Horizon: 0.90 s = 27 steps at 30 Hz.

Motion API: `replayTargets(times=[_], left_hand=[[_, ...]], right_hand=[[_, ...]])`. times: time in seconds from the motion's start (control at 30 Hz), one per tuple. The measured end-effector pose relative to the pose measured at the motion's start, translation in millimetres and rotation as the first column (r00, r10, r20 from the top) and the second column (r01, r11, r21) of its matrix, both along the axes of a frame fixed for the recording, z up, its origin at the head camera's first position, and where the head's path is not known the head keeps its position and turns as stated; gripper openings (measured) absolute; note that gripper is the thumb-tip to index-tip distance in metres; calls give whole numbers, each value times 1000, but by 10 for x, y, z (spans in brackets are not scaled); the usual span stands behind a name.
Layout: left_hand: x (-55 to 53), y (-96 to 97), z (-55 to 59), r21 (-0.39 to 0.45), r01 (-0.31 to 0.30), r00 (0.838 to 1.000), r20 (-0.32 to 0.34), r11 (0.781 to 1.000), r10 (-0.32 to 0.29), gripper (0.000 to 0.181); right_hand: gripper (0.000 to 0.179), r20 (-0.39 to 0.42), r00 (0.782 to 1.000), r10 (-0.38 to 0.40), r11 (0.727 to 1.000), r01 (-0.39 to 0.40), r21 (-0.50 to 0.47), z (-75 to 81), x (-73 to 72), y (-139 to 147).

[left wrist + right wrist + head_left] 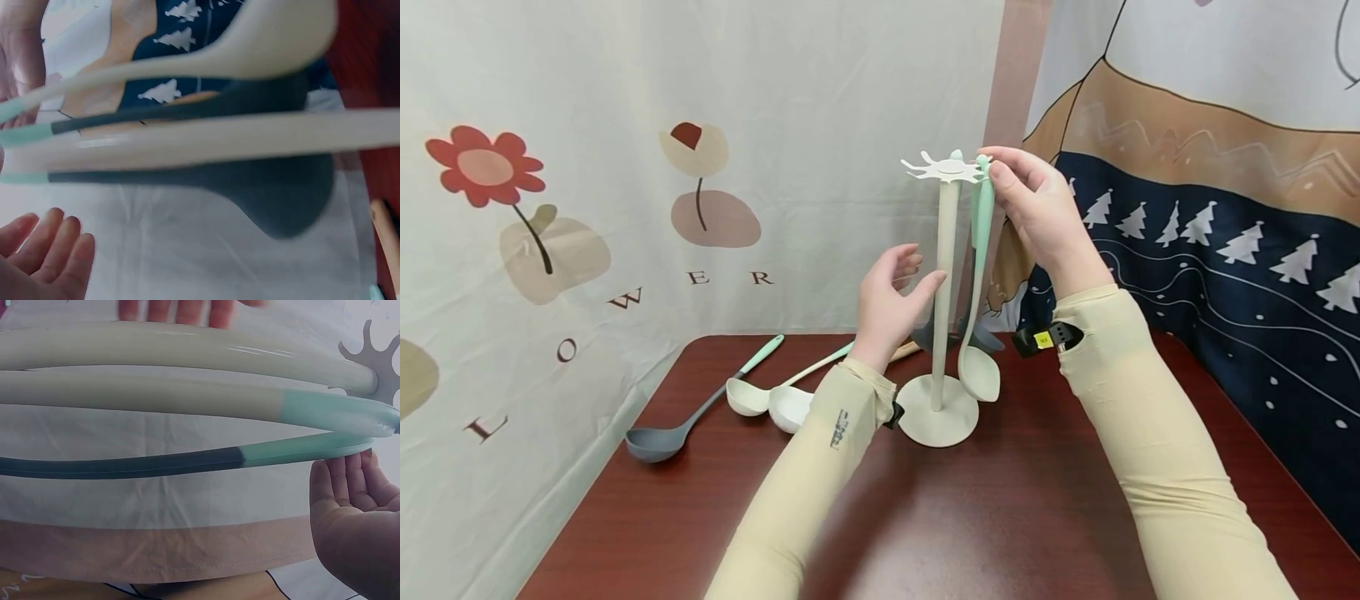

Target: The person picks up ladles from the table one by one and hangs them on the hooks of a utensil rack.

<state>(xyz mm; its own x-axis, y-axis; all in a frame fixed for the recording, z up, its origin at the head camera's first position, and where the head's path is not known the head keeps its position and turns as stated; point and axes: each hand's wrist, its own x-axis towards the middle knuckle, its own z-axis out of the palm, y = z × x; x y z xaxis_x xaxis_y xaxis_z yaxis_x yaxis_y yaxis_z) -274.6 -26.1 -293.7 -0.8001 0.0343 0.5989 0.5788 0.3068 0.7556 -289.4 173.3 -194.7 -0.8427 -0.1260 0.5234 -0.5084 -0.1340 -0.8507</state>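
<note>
A cream utensil stand (950, 250) with a round base and a hooked top stands on the table. At its right side hangs a cream ladle (979, 375) with a mint-green handle. My right hand (1037, 204) pinches the top of that handle beside the hooks. Two dark grey utensils hang behind; one's wide head (281, 200) shows in the left wrist view. The other's green-and-grey handle (275, 454) runs close by my right fingertips in the right wrist view. My left hand (891, 304) is left of the pole, fingers relaxed and holding nothing, thumb overlapping the pole.
Left of the stand, a grey ladle (658, 444) with a green handle, a cream ladle (748, 398) and a white ladle bowl (790, 408) lie on the dark red table (970, 525). A wooden handle (906, 351) lies behind my left wrist. Printed curtains hang behind.
</note>
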Motion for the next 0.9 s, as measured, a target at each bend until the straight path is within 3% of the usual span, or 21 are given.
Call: replayTargets(times=[0.3, 0.57, 0.67, 0.9], left_hand=[[-49, -260, -239, -219, -2, 989, 145, 976, 35, 75], [-94, -420, -473, -367, 4, 980, 186, 930, 69, 90], [-112, -475, -567, -419, -6, 976, 195, 908, 97, 96], [-216, -587, -802, -553, -40, 971, 174, 832, 162, 105]], right_hand=[[41, -5, 1000, 14, 1000, -14, -23, -10, -9, -1], [40, -11, 1000, 18, 999, -18, -30, -11, -11, 3], [40, -11, 1000, 19, 999, -20, -31, -13, -14, 2], [41, -7, 1000, 18, 999, -18, -29, -20, -15, 1]])
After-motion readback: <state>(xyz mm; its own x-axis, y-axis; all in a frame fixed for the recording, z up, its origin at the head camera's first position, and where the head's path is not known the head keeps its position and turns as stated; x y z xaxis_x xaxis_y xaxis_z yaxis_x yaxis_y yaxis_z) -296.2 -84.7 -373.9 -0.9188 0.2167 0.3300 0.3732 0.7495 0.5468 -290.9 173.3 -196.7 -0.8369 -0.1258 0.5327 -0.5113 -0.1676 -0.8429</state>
